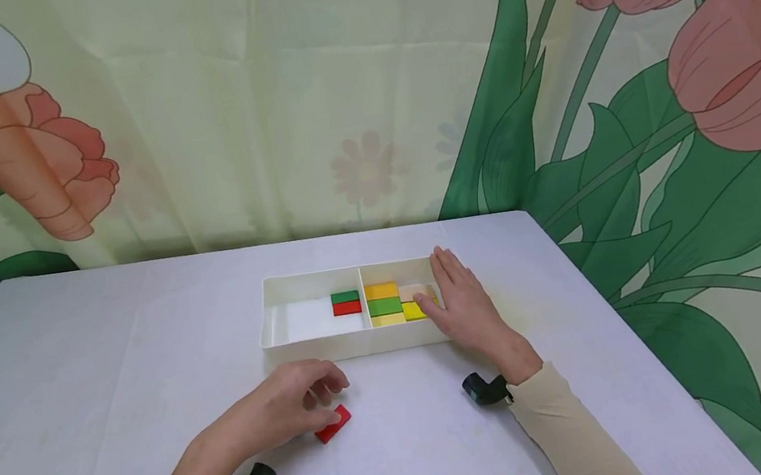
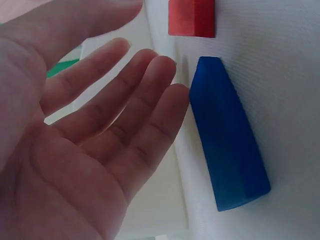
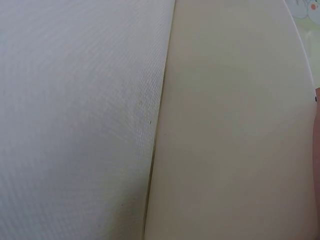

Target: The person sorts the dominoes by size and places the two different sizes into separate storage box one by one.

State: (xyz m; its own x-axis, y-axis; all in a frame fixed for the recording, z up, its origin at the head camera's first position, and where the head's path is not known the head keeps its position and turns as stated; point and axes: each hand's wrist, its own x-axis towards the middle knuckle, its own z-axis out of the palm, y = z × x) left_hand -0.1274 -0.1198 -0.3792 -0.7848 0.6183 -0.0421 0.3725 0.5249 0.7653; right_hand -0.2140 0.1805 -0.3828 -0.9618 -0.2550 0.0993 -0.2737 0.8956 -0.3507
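My left hand (image 1: 294, 400) hovers low over the table in front of the white box (image 1: 323, 351), its fingers loosely bent and nothing between them. Its thumb overlaps a red block (image 1: 334, 425) in the head view. A blue block (image 2: 227, 140) with a tapered end lies on the cloth right by the fingertips in the left wrist view; the hand hides it in the head view. At the box's right end rests my right hand (image 1: 471, 310), fingers straight along the rim and thumb over the right compartment. Mostly the box's outer wall (image 3: 230, 120) fills the right wrist view.
A divider (image 1: 364, 297) splits the box into two compartments. In the left one lie a green block (image 1: 345, 297) and a red block (image 1: 347, 308); the right one holds several yellow, green and pale blocks. A printed curtain (image 1: 224, 113) hangs behind the white-covered table (image 1: 115, 372).
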